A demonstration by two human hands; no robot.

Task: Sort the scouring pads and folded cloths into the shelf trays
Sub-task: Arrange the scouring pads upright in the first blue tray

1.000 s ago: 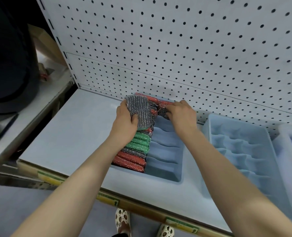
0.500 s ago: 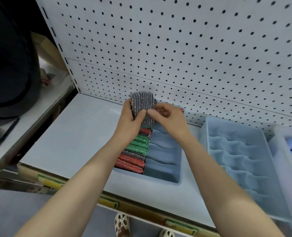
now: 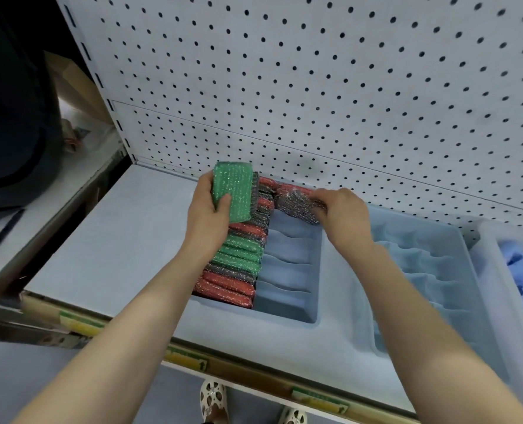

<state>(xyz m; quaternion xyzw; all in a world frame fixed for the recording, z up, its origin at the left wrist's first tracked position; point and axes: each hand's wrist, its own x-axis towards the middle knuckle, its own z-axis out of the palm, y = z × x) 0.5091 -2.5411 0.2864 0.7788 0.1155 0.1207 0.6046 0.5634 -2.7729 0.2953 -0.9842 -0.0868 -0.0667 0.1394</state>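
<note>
Scouring pads were packed on edge in the left column of the divided tray on the shelf; about seven could be counted near the front, red, grey and green, the rest being hidden behind the hands. One green pad was gripped upright by the left hand, thumb across its face. One grey pad was pinched by the right hand at the far end of the right column.

Half a second earlier, a single grey pad had been held between both hands together; now the hands were apart, and the green pad had come into the left.

Two further trays were seen: a second divided tray and a white bin with blue cloths. A pegboard backed the shelf.
</note>
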